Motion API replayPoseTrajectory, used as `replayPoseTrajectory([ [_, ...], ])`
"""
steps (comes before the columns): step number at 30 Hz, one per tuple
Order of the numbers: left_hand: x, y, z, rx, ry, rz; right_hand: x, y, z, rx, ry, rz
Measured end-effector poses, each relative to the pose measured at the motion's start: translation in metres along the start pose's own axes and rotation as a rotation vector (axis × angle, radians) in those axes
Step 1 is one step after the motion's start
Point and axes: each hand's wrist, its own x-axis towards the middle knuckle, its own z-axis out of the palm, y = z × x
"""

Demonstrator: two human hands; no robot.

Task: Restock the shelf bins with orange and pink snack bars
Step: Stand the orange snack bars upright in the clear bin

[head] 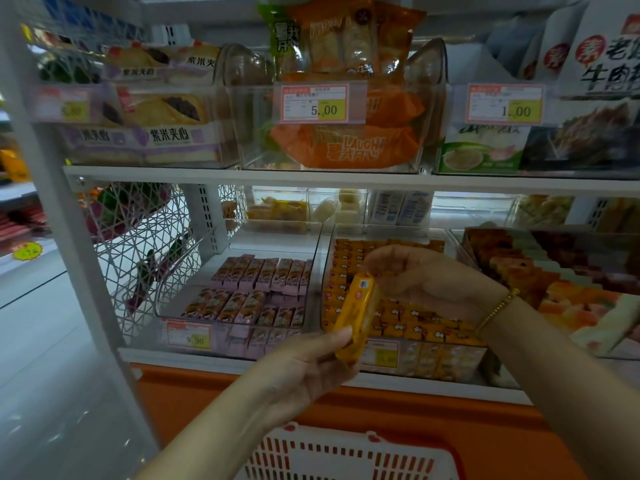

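Note:
My left hand (313,367) grips the lower end of a stack of orange snack bars (356,315), held upright in front of the lower shelf. My right hand (420,277) hovers just above and behind the stack's top, fingers curled; whether it touches the bars I cannot tell. Behind the hands stands a clear bin (433,358) packed with rows of orange bars. To its left, another clear bin (173,296) holds rows of pink bars (256,289), with bare floor at its back.
A white basket with red trim (346,455) sits low in front of me, against an orange base panel (450,427). A tray of mixed cakes (554,282) lies right of the orange bin. The upper shelf (346,178) carries bins of packaged snacks and price tags.

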Motion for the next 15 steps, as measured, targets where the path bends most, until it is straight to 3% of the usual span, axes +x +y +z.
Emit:
replayPoseTrajectory([
  [2, 0.003, -0.002, -0.002, 0.333, 0.136, 0.091, 0.001, -0.001, 0.000, 0.033, 0.088, 0.118],
  [4, 0.005, -0.003, -0.006, 0.635, 0.276, 0.223, 0.000, -0.003, 0.004, 0.017, 0.059, 0.265],
  [7, 0.005, -0.003, -0.003, 0.875, 0.396, 0.452, 0.001, -0.001, 0.013, -0.173, -0.025, 0.337],
  [12, 0.010, -0.004, -0.009, 0.964, 0.453, 0.613, 0.012, 0.001, 0.020, -0.184, 0.133, 0.143],
  [15, 0.014, -0.002, -0.017, 1.056, 0.440, 0.602, 0.020, 0.004, 0.013, -0.266, 0.403, -0.065],
])
